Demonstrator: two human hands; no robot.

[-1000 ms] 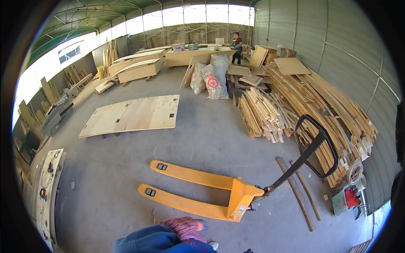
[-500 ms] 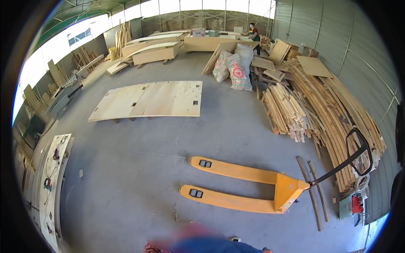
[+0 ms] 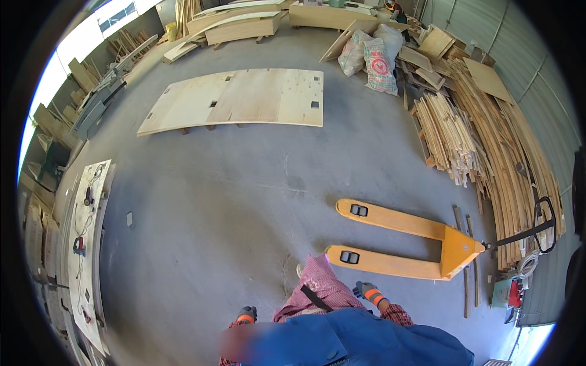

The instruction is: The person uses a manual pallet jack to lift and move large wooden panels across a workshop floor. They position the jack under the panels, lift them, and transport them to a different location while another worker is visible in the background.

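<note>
My left hand (image 3: 247, 314), in a grey work glove with an orange cuff band, hangs low beside my body. Its loosely bent fingers show small, with nothing visible in them. On the other side, my right hand (image 3: 368, 292) is gloved the same way, fingers partly spread and empty. Between them, a pink checked cloth apron (image 3: 318, 282) with a dark strap hangs from my front, below the blue garment (image 3: 299, 335). Nearest my right hand is a yellow pallet truck (image 3: 461, 253), its two forks pointing left; the hand does not touch it.
A large wooden panel (image 3: 250, 97) with square holes lies raised on supports ahead. Power tools and cords rest on a long white board (image 3: 85, 244) at left. Timber stacks (image 3: 448, 134), filled sacks (image 3: 379, 67) and loose planks line the right. A person (image 3: 395, 12) stands far back.
My view has tipped down and turned left, so the panel and pallet truck sit higher and further right. Both gloved hands and the pink apron have come into sight.
</note>
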